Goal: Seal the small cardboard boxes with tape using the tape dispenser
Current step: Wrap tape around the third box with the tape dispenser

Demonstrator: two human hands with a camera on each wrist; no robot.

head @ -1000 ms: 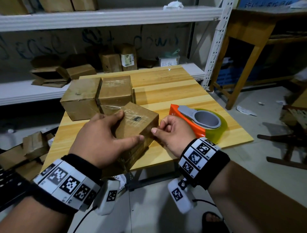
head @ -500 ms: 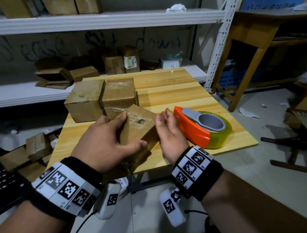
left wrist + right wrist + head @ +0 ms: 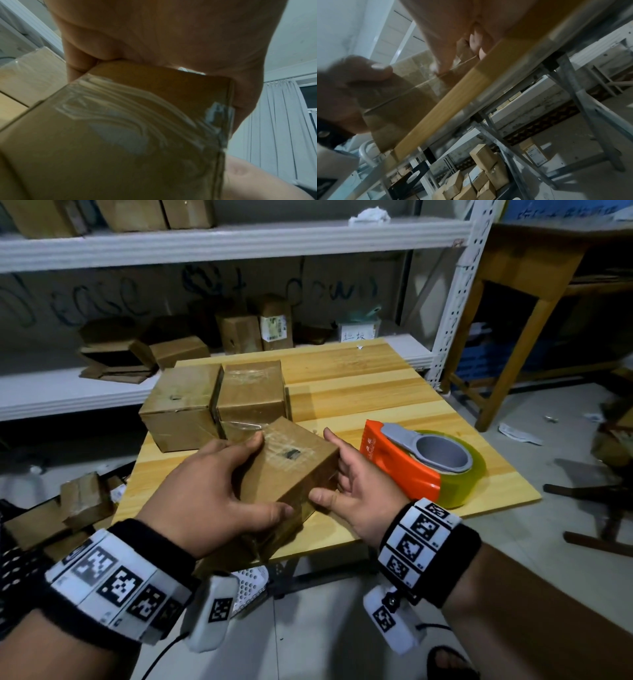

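Cardboard, brown, small: one box (image 3: 291, 470) held tilted over the near edge of the table (image 3: 359, 392), its upper face already glossy with clear tape, a small dark mark near the middle. My left hand (image 3: 212, 491) grips it from the left, fingers curled over the top and thumb along the near edge; the left wrist view shows wrinkled tape running down the face towards me. My right hand (image 3: 352, 491) cups the right end, fingers mostly straight against the far corner and thumb pressing the lower edge, so it looks more like smoothing than pinching. Two further boxes (image 3: 212, 405) stand side by side just behind, touching each other, both with a tape sheen. Tape dispenser (image 3: 421, 463), orange body, grey handle, yellowish roll, lies on the table just right of my right hand, untouched. Step in hand, as I judge it: pressing down the tape ends on this box and checking its faces. Next move likely calls for turning the box to any unsealed seam or setting it with the other two, then freeing my right hand for the dispenser. More boxes lie on the shelf (image 3: 68, 392) and floor beyond.
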